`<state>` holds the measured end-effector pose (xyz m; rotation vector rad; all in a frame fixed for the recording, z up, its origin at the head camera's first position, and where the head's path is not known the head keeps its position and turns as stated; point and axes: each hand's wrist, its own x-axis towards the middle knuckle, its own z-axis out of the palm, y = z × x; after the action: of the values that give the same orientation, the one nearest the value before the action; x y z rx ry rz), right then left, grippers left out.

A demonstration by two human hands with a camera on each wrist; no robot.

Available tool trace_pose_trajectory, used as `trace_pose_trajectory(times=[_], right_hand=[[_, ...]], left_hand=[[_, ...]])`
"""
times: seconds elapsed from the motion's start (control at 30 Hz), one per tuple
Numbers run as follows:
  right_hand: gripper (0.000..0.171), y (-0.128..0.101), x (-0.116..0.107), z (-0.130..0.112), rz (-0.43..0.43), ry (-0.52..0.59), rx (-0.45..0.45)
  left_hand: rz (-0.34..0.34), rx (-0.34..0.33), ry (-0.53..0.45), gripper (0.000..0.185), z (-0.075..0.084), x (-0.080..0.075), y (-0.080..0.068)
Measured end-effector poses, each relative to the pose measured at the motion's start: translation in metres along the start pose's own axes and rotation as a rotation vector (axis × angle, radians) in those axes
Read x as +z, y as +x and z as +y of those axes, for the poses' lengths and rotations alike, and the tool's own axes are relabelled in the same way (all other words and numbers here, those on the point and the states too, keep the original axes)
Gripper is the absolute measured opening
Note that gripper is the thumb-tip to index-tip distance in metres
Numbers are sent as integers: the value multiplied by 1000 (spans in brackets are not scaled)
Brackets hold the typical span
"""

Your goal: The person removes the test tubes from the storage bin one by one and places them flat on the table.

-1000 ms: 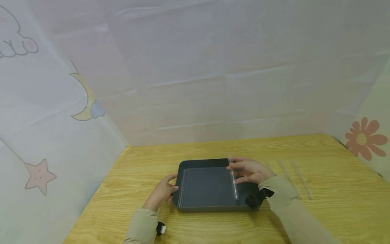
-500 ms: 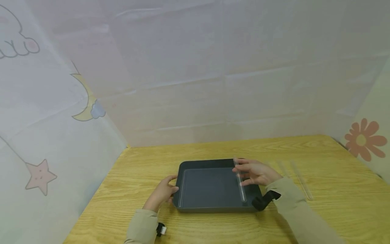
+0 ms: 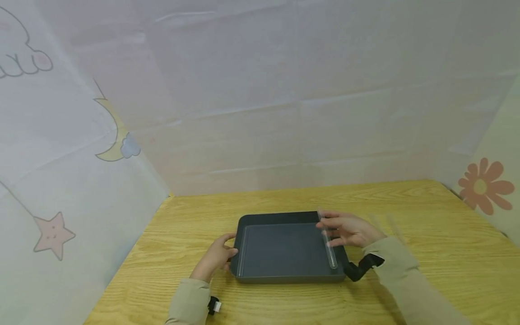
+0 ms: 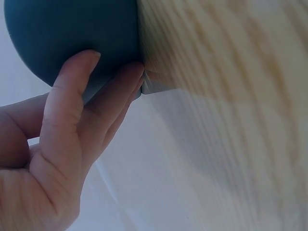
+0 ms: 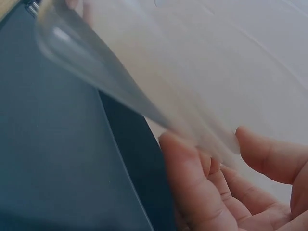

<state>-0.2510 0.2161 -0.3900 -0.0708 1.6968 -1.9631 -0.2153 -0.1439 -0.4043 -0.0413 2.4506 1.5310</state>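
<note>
On the tabletop [image 3: 455, 271], the left hand's [image 3: 214, 259] grip is clamped on the dark rectangular tray's [image 3: 284, 250] left rim; the right hand's [image 3: 353, 230] pinches a clear test tube [image 3: 332, 258] above the tray's right side.

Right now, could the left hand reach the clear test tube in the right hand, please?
Probably yes, if the left hand first lets go of the dark tray; nothing visibly blocks the way to the clear test tube.
</note>
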Motion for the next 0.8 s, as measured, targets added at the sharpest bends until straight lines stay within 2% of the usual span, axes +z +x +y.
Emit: trace_pose_trajectory(times=[0.5,0.8], right_hand=[[77,-10,-17,-2,-3,42,-17],[79,-15,-28,-2,6,79,-17]], left_hand=[[-15,8,-8,50,1,1,-2],[-1,4,-2,50,2,1,-3]])
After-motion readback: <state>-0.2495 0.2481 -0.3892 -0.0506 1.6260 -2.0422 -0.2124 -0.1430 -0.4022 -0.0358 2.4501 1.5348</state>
